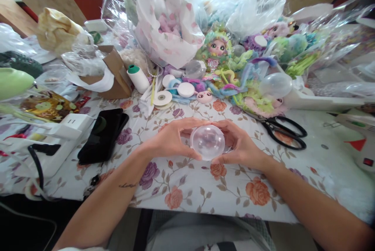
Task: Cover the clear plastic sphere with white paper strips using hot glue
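Bare cloth around; scissors (283, 130) right, phone (101, 136) left

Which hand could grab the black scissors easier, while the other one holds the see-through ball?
Probably the right hand: the scissors lie close by on its side. The left hand is across the clear ball, nearer the phone, and would have to cross over.

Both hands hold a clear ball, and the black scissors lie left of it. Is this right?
No. In the head view the scissors lie right of the ball; the left hand and right hand do hold it.
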A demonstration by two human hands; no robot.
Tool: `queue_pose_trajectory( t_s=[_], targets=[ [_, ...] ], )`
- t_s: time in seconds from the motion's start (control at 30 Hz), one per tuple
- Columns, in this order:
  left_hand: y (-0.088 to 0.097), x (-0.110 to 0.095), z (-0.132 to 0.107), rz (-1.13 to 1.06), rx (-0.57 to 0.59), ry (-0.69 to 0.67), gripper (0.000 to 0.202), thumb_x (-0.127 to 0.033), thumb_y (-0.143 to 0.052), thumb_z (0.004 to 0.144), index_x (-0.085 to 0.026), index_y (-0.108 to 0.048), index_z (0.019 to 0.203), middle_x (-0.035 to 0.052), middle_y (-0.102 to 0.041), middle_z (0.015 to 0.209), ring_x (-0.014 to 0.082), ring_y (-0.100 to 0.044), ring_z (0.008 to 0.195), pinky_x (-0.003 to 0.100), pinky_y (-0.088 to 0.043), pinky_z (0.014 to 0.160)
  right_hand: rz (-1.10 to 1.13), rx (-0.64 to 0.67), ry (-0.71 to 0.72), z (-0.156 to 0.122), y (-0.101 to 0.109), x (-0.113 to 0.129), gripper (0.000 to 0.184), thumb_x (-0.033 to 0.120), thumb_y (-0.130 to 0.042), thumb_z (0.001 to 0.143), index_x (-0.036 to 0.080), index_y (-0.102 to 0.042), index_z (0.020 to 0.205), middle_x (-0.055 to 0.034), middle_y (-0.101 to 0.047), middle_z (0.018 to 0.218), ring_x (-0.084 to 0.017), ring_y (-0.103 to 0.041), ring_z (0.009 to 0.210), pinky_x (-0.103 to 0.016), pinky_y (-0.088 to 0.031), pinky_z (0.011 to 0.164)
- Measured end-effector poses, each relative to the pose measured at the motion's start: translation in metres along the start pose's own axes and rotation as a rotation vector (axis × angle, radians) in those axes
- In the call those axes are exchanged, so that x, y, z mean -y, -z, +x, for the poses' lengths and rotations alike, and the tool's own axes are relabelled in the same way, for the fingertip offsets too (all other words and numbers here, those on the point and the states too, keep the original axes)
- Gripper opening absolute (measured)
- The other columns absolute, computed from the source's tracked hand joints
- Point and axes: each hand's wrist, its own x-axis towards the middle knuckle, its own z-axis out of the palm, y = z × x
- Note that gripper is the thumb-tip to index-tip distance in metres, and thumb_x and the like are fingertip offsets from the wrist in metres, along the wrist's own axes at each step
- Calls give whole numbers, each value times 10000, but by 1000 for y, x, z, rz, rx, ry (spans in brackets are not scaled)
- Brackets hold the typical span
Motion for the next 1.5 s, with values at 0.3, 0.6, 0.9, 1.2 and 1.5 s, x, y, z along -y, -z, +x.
queue_pose_trajectory(
  t_s=[0.3,0.6,0.9,1.2,1.5],
  targets=[
    [3,0,-1,-12,28,-26,769,-363,-871,670,-289,-578,1377,90,-644,1363,327,-638,1212,461,-547,1006,27,-11,8,1,1,1,761,143,-927,591,338,-603,1252,-27,-660,1227,-255,-650,1143,-370,-536,957],
    [-6,5,1,108,-62,-21,859,-453,-824,719,-320,-430,1471,93,-466,1534,333,-522,1347,473,-462,1113,-51,-180,48,4,-2,3,713,227,-928,611,320,-594,1234,-40,-662,1225,-255,-640,1149,-379,-543,941],
    [-25,9,1,299,-128,-58,1005,-572,-789,716,-324,-269,1540,121,-359,1592,372,-396,1436,513,-376,1168,-441,-384,52,1,-11,3,739,447,-925,578,294,-558,1201,-74,-660,1145,-285,-653,1041,-428,-583,823],
    [-22,14,3,240,-187,-48,923,-544,-865,621,-326,-457,1420,92,-527,1459,330,-535,1309,454,-458,1099,-368,-329,9,3,-12,5,700,467,-914,588,286,-552,1159,-66,-668,1105,-277,-672,993,-438,-578,847],
    [-21,7,4,199,-238,0,816,-478,-896,592,-289,-540,1302,66,-627,1329,286,-621,1183,381,-540,986,-249,-203,-8,0,-8,3,700,394,-903,654,310,-538,1246,-74,-648,1188,-291,-653,1091,-464,-558,934]
  ],
)
